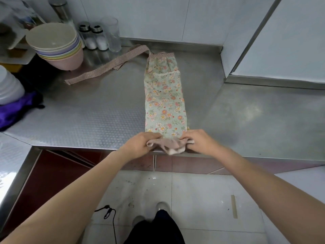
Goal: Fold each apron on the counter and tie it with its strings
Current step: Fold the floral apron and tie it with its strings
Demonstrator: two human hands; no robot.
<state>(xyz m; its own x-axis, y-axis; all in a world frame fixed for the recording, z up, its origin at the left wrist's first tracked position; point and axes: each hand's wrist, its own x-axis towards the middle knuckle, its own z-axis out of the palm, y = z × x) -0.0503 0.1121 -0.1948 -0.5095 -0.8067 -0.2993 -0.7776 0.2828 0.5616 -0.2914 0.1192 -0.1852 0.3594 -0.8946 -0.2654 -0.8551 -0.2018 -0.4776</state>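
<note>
Two strings (103, 68) trail left on the counter (88, 117); apron (164, 103) lies as a narrow strip; left hand (139, 144) and right hand (200, 140) pinch its near hem: roll evenly, edges aligned

Bright, even light; perhaps warped edges

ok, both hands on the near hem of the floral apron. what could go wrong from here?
1. The left hand and right hand grip the pink hem at the counter edge; the floral apron could slide off.
2. The long dotted strings trail toward the stacked bowls and shakers; rolling may drag them into those.
3. The narrow fold may skew.
</note>
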